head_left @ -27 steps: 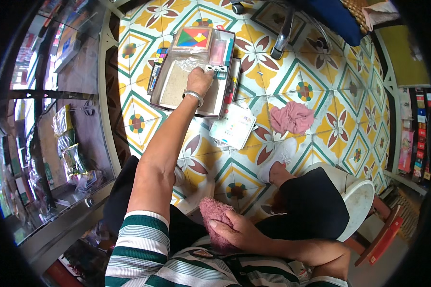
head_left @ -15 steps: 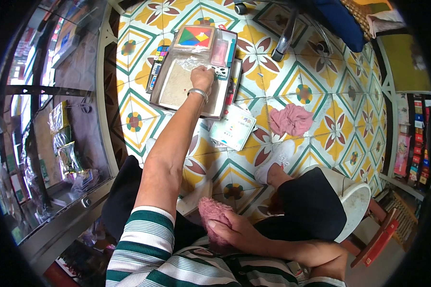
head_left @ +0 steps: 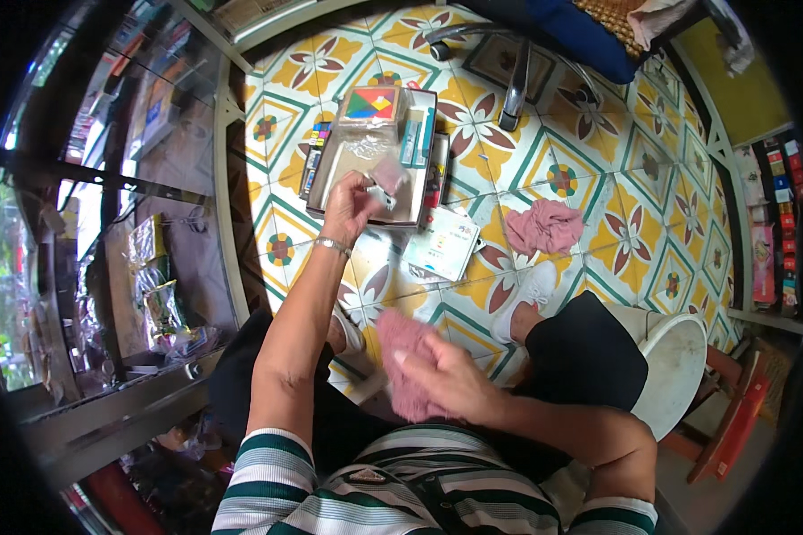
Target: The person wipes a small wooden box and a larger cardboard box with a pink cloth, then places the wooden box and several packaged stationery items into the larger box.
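My left hand (head_left: 348, 209) is raised over the near part of a shallow open box (head_left: 315, 201) on the floor. Its fingers pinch a small clear packet (head_left: 388, 176), pinkish with a bit of black and white at its lower end. Motion blurs the packet, so its contents cannot be told. Close to my lap, my right hand (head_left: 446, 379) grips a fluffy pink cloth (head_left: 406, 357), bunched up and slightly blurred. Inside the box lie a wrapped square puzzle (head_left: 372, 105) of coloured triangles and a teal-and-white flat package (head_left: 415, 143).
White square packages (head_left: 442, 245) lie by the box's near right corner. Another pink cloth (head_left: 546, 226) is crumpled on the patterned tile floor. A glass display case (head_left: 174, 178) stands at left, a chair's metal leg (head_left: 515, 94) beyond, and a white stool (head_left: 674, 379) at right.
My left hand has lifted the pinkish packet from the box and drawn it nearer, uncovering the teal-and-white package. My right hand has moved the pink cloth slightly up and forward.
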`<state>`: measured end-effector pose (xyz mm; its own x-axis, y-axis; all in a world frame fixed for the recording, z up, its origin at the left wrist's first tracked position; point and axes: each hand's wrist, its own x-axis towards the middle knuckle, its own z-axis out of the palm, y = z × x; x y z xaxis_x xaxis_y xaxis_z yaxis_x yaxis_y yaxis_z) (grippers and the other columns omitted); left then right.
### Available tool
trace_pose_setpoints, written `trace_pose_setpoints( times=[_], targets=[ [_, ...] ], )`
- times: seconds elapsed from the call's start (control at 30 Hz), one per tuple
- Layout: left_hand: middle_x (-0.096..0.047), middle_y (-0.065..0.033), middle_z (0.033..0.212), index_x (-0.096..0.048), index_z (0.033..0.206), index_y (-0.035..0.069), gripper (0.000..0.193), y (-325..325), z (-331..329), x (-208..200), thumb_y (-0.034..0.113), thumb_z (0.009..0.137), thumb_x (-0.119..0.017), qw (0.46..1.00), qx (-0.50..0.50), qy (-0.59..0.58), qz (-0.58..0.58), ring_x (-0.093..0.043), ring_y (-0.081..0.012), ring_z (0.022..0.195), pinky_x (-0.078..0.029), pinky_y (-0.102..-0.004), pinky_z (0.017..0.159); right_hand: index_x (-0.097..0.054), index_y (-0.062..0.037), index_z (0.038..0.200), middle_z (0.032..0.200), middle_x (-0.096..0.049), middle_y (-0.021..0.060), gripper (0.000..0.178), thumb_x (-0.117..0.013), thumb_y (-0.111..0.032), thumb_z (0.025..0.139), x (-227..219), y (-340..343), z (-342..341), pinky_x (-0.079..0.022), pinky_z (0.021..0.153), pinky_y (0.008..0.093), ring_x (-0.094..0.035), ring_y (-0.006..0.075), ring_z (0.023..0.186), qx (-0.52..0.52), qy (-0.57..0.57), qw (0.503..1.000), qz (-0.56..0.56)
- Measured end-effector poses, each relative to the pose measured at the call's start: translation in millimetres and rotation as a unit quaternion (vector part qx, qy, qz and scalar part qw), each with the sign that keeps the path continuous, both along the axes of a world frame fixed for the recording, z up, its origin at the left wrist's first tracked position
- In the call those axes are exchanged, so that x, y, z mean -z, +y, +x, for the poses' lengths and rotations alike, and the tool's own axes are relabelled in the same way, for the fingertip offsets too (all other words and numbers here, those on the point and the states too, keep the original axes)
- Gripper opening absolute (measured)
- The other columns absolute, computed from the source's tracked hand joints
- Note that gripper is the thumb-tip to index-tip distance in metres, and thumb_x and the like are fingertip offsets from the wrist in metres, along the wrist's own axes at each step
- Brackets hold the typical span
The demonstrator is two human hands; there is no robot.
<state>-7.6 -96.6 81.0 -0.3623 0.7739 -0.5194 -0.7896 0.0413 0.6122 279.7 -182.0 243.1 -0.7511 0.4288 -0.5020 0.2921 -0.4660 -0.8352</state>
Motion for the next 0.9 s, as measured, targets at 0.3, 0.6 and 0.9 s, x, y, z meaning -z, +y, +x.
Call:
trace_pose_setpoints(
  times=[0.3, 0.6, 0.9],
  targets=[
    [-0.051, -0.0007, 0.075, -0.048, 0.086, 0.009, 0.019, -67.7, 52.9, -140.1, -0.01, 0.082, -0.052, 0.996, 0.04, -0.013, 0.081, -0.063, -0.0151, 0.065, -0.058, -0.0298, 0.056, -0.056, -0.0012, 0.119, 0.099, -0.065, 0.005, 0.029, -0.057, -0.024, 0.101, -36.7, 79.9, -21.7, -0.051, 0.074, 0.0255, -0.062, 0.0087, 0.084, 0.242, 0.155, 0.941, 0.178],
    [-0.053, -0.0002, 0.076, -0.048, 0.084, 0.008, 0.014, -139.9, 93.2, -196.4, -0.005, 0.083, -0.053, 0.98, 0.113, 0.038, 0.156, -0.058, -0.0122, 0.071, -0.051, -0.028, 0.068, -0.061, 0.0, 0.104, 0.097, -0.061, 0.0221, 0.039, -0.067, -0.035, 0.089, -8.2, 49.1, -62.6, -0.043, 0.089, 0.045, -0.055, 0.0402, 0.095, 0.197, 0.007, 0.773, 0.602],
    [-0.059, -0.0087, 0.082, -0.047, 0.083, 0.005, 0.014, -139.1, 98.4, -206.4, -0.008, 0.081, -0.051, 0.978, 0.093, 0.004, 0.185, -0.064, -0.022, 0.077, -0.058, -0.0373, 0.078, -0.061, 0.003, 0.115, 0.107, -0.067, 0.0153, 0.044, -0.066, -0.035, 0.093, -16.2, 97.1, -34.4, -0.048, 0.091, 0.0349, -0.062, 0.023, 0.1, 0.248, 0.082, 0.905, 0.335]
  ],
)
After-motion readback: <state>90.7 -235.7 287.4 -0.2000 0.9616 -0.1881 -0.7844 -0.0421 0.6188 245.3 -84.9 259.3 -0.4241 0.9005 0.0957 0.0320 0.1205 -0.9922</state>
